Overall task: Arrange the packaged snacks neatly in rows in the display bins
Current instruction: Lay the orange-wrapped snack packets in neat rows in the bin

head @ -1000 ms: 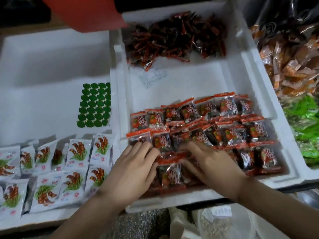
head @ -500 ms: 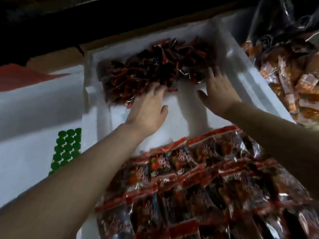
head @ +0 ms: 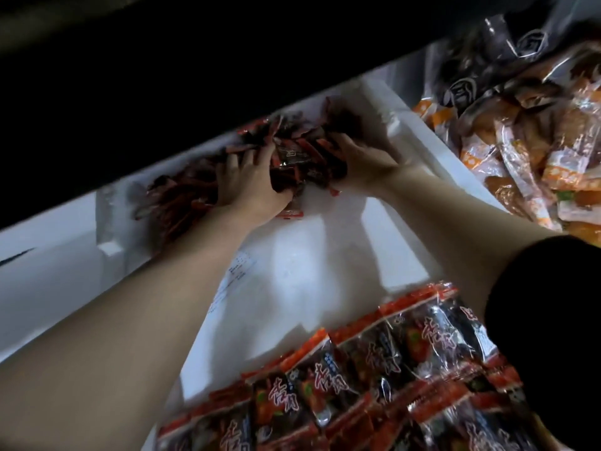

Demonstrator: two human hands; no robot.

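A loose heap of red-and-dark snack packets [head: 182, 193] lies at the far end of the white foam bin [head: 292, 255]. My left hand [head: 247, 180] and my right hand [head: 361, 157] are both stretched into that heap, cupping a bunch of the packets [head: 305, 161] between them, fingers curled round it. The bunch rests on or just above the bin floor; I cannot tell which. Near me, rows of the same red-and-dark packets [head: 374, 369] lie flat across the bin's front.
A bin of orange-and-white packets [head: 536, 141] sits to the right, with dark clear bags [head: 487, 60] at its back. Another white foam bin [head: 39, 271] lies to the left. A paper label [head: 237, 271] is stuck on the bin floor. A dark shelf looms above.
Both hands left the front rows, reached to the far heap and closed in on a bunch of packets. My head leaned forward, so the view shifted toward the back of the bin.
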